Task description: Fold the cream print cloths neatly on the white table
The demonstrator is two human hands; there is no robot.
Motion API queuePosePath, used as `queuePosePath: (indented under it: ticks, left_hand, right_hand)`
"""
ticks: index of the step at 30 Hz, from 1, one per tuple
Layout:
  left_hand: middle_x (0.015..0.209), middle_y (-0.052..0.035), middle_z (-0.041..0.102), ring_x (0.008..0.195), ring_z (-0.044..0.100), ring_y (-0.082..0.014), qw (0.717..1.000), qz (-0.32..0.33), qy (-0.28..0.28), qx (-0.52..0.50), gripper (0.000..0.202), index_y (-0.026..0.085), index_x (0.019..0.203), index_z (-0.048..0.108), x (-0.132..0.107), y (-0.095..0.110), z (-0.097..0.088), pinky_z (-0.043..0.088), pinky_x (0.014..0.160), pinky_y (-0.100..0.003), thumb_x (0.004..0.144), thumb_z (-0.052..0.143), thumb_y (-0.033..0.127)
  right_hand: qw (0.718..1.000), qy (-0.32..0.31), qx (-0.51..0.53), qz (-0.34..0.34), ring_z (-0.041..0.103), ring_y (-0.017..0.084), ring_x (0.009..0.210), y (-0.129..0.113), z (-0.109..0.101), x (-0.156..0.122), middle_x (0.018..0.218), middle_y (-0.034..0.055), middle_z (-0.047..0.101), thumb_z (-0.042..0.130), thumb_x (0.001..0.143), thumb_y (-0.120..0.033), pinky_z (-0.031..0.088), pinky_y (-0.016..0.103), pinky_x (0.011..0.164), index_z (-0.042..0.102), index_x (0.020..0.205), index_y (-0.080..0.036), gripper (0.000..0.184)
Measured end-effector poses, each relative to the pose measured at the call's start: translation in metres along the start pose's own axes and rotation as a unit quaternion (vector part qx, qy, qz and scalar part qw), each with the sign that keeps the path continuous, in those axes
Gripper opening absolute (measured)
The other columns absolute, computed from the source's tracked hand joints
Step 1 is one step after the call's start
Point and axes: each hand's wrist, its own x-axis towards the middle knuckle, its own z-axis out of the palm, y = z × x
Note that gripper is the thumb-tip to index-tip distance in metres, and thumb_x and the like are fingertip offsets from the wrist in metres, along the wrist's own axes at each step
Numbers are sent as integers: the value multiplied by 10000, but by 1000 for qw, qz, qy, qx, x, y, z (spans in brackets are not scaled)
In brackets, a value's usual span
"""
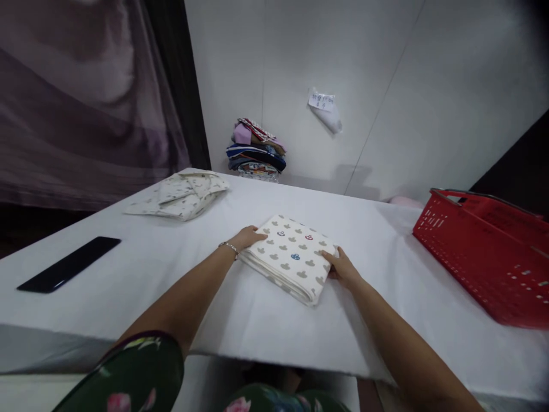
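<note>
White bench [377,240] is spreading beneath my left hand [249,236] and right hand [339,266], red basket [484,257] sitting well right of both. Folded patterned cloth [291,256] is lying between them; both, half-closed, are gripping opposite sides, thumbs on top.

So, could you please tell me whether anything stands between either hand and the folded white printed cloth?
Nothing visible does: the left hand is on the left edge of the folded white printed cloth, and the right hand is on its right edge, thumb on top.
</note>
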Motion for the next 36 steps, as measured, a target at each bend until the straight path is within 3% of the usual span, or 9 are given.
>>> queuePosePath:
  ticks: [3, 6, 9, 13, 19, 22, 29, 33, 36]
  left_hand:
    - [1164, -148, 605, 1012, 594, -273, 1000, -3, 9, 11, 612, 124, 1120, 572, 0, -14, 1, 462, 834, -309, 632, 690, 473]
    - [1194, -122, 596, 1022, 594, -254, 1000, 13, 16, 10, 619, 160, 1127, 577, -7, -23, 0, 461, 833, -282, 626, 680, 507]
    - [1193, -117, 598, 986, 610, -229, 1000, 21, 12, 12, 653, 163, 1163, 558, -17, -29, -6, 467, 807, -258, 620, 684, 504]
    - [1106, -98, 641, 933, 620, -209, 998, 30, 45, 20, 599, 147, 1159, 561, -32, -42, -14, 470, 771, -248, 657, 660, 458]
    - [991, -64, 670, 861, 622, -182, 991, 52, 121, -15, 476, 155, 1080, 611, -50, -63, -12, 464, 745, -253, 740, 567, 486]
    - [988, -69, 667, 867, 617, -200, 993, 35, 112, 23, 502, 166, 1063, 624, -54, -61, -6, 456, 737, -268, 705, 597, 516]
    - [847, -36, 688, 789, 616, -188, 996, 29, 79, 34, 240, 185, 824, 677, -48, -59, -3, 444, 690, -256, 689, 624, 376]
    - [871, -20, 692, 819, 617, -170, 995, 41, 94, -4, 253, 186, 865, 664, -47, -65, -4, 464, 715, -241, 726, 591, 384]
    - [962, -33, 676, 880, 606, -168, 990, 41, 133, -23, 292, 181, 969, 634, -54, -66, -4, 462, 789, -258, 775, 529, 373]
  right_hand:
    - [998, 9, -63, 11, 634, 183, 601, -1, -10, 4, 894, 91, 673, 710, 687, -484, 550, 324, 505, 113, 1431, -224, 989]
    - [982, 78, -167, -33, 641, 204, 671, -7, -22, 18, 993, 122, 649, 672, 690, -530, 550, 311, 518, 87, 1455, -208, 1016]
    - [955, 118, -250, -105, 624, 230, 908, -13, -26, 34, 1194, 126, 574, 617, 718, -534, 545, 304, 699, 316, 1404, -193, 823]
    - [947, 86, -285, -121, 525, 260, 1122, -19, -25, 48, 1252, 139, 547, 606, 726, -509, 425, 342, 951, 547, 1239, -132, 640]
    - [958, 45, -270, -86, 542, 282, 1098, -26, -26, 60, 1283, 171, 516, 683, 658, -523, 448, 372, 918, 503, 1287, -131, 763]
    - [955, 41, -281, -91, 555, 284, 1076, -28, -26, 62, 1258, 173, 537, 723, 621, -493, 451, 366, 909, 541, 1249, -128, 748]
    - [959, 70, -248, -113, 624, 258, 909, -22, -30, 53, 1079, 133, 647, 745, 587, -416, 503, 312, 763, 598, 1169, -119, 670]
    - [958, 53, -265, -100, 614, 256, 933, -18, -34, 54, 1057, 114, 659, 702, 624, -451, 494, 308, 776, 603, 1154, -121, 632]
    - [932, 59, -330, -137, 580, 272, 1014, -21, -32, 53, 1138, 137, 617, 653, 677, -472, 454, 356, 880, 570, 1194, -108, 638]
